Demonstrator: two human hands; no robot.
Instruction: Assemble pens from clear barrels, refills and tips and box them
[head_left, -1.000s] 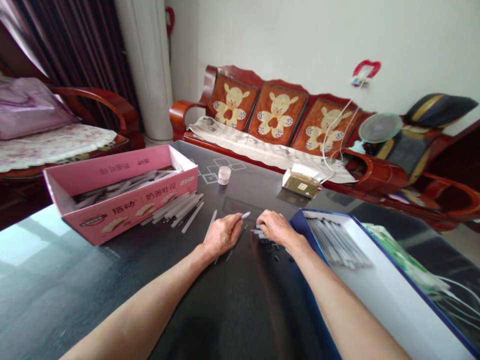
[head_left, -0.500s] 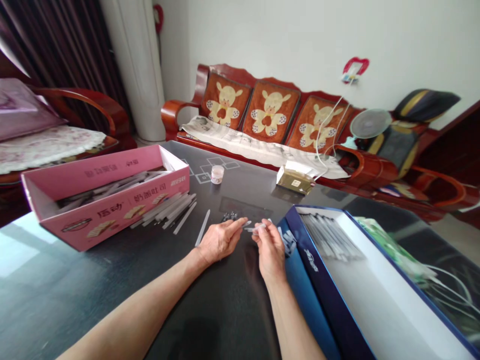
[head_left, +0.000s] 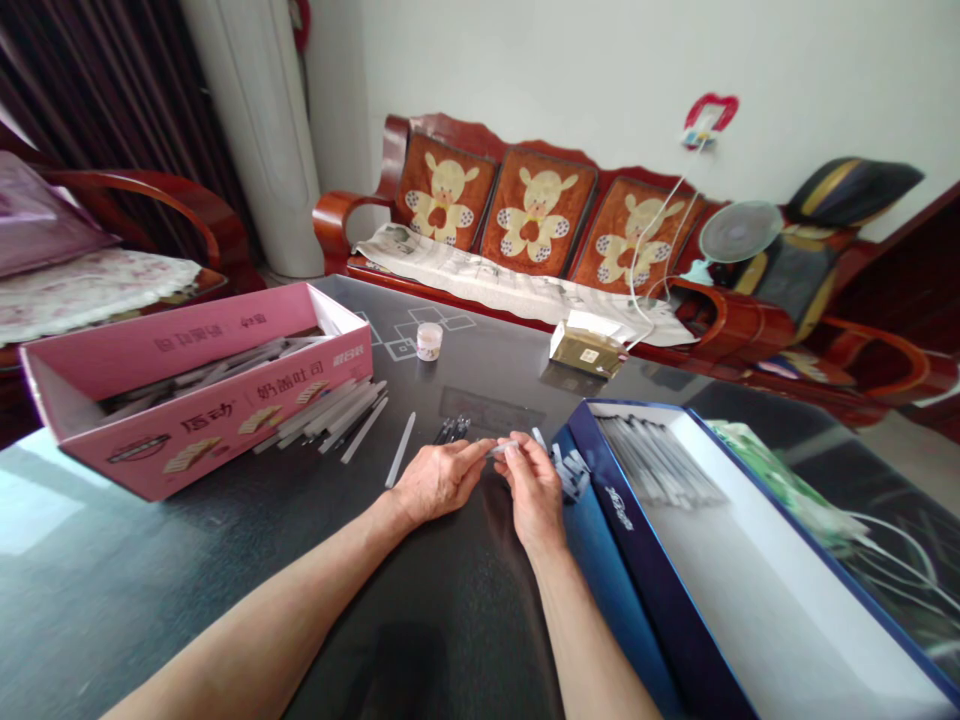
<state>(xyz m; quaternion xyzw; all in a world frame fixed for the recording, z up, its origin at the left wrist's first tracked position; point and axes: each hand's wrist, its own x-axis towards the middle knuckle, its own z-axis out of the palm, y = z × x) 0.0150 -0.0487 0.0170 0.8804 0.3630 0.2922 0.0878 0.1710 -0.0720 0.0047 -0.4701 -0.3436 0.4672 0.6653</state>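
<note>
My left hand (head_left: 442,482) is closed, its thumb and index finger pinched at the tip of a small pale piece (head_left: 504,448). My right hand (head_left: 534,490) pinches the same pale piece from the other side, so the fingertips of both hands nearly meet over the dark table. What exactly the piece is, I cannot make out. Just beyond the left hand lies a small heap of dark slim pieces (head_left: 453,430). Short pale cap-like pieces (head_left: 573,474) are piled beside the right hand. One pale pen-like tube (head_left: 401,450) rests alone left of the left hand.
A pink carton (head_left: 225,420) holds many thin tubes, with more pale tubes (head_left: 330,418) lying against its front. On the right stands a blue box (head_left: 622,510) with a row of slim tubes (head_left: 660,460). A small jar (head_left: 429,342) and a tissue box (head_left: 587,350) stand farther back.
My hands have come together: the right fingertips moved left to meet the left ones, and the pale pieces that were slightly apart now look like one. The view shifted slightly.
</note>
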